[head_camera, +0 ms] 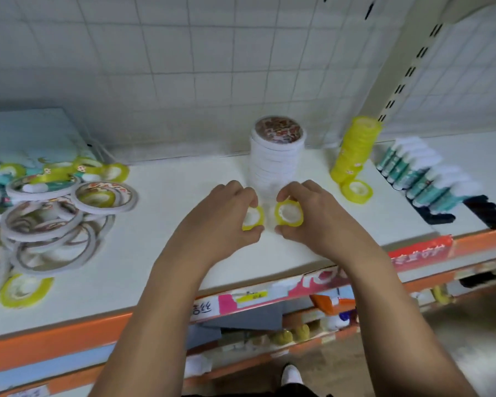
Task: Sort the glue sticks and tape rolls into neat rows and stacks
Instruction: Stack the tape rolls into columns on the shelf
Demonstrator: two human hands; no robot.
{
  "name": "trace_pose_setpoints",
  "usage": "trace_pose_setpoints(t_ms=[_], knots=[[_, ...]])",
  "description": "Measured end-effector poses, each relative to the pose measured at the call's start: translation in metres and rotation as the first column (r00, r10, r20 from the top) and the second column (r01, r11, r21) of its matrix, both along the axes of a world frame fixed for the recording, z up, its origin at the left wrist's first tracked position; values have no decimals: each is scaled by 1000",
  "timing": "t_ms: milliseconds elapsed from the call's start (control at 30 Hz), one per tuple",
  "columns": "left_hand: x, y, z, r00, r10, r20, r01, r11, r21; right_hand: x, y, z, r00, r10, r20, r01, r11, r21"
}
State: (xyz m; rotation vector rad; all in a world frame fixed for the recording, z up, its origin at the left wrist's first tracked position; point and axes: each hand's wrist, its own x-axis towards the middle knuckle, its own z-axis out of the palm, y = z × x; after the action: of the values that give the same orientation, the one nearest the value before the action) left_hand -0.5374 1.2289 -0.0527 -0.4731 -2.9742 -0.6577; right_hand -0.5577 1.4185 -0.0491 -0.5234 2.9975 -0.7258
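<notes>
My left hand grips a small yellow tape roll and my right hand grips another small yellow tape roll, side by side above the white shelf. Behind them stands a tall stack of white tape rolls. A leaning stack of yellow rolls rises to the right, with one loose yellow roll at its foot. Rows of glue sticks with white caps lie at the far right. A messy pile of white and yellow rolls covers the left of the shelf.
A wire grid panel backs the shelf, and a slotted upright post stands at the right. A light blue box sits at the back left. The orange shelf edge carries price labels, with lower shelves beneath.
</notes>
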Motion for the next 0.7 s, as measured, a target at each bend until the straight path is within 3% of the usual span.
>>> trace_pose_setpoints(t_ms=[333,700], knots=[[-47,142,-6,1000,-24,-17,22,998,-63,-56,144,-7,999,-42,-20,42,999,-1],[-71,182,-6,990,132,-44,-134,989,-66,-92,170,-25,999,-14,-52,8,992,-127]])
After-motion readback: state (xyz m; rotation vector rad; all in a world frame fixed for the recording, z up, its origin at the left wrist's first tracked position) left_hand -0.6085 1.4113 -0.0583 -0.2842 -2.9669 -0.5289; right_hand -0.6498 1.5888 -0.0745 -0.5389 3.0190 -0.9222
